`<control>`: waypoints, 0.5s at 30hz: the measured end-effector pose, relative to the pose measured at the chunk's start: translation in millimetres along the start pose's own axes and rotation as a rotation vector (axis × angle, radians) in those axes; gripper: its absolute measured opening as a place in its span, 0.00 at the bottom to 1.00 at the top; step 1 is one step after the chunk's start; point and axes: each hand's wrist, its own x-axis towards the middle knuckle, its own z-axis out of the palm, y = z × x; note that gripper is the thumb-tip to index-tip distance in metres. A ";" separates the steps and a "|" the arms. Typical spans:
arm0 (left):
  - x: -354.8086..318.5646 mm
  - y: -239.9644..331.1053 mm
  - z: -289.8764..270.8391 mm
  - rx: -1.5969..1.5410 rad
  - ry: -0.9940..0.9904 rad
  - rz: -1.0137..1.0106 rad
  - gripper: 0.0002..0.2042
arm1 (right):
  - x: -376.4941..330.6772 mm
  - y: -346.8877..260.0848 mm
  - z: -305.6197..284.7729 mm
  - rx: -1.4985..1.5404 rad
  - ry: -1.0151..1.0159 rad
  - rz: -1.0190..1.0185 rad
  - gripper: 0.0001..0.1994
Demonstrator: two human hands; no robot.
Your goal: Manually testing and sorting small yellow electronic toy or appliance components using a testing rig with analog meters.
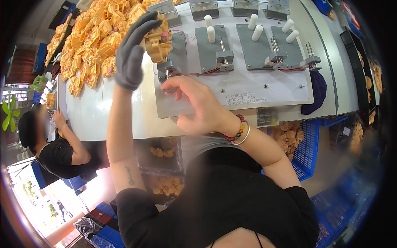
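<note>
My left hand (131,62), in a grey glove, grips a yellow-orange plastic housing (158,46) between its fingers and thumb. The housing is at the leftmost test fixture (178,51), just above that fixture's metal pins. My bare right hand (202,105) reaches to the front end of the same fixture, its index finger stretched to the small metal block and pins (168,71). The thumb stands apart from the fingers, and nothing shows in the hand. Whether the fingertips touch the block or only hover by it, I cannot tell.
A large heap of similar housings (93,45) covers the far left of the table. More grey fixtures (213,47) with white posts stand to the right, panel meters (204,9) behind them. A blue crate (306,149) sits below the table edge. Another person (62,149) works at left.
</note>
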 end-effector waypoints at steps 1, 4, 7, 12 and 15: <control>-7.1 -1.9 6.0 0.087 0.069 -0.026 0.26 | -0.2 -1.5 0.2 0.001 -0.003 0.000 0.28; -25.9 -22.0 16.3 0.111 0.075 -0.034 0.23 | 2.4 -3.7 -0.3 -0.012 -0.024 0.009 0.30; -20.4 -15.3 6.6 0.197 0.041 0.009 0.18 | -2.6 -5.2 -2.7 0.040 -0.056 0.075 0.32; -52.9 -43.5 -35.0 0.310 0.419 -0.312 0.15 | -28.6 -27.2 -22.4 0.041 0.105 0.152 0.31; -111.5 -110.8 -80.1 0.682 0.514 -0.554 0.29 | -52.0 -25.8 -55.9 -0.257 0.211 0.043 0.33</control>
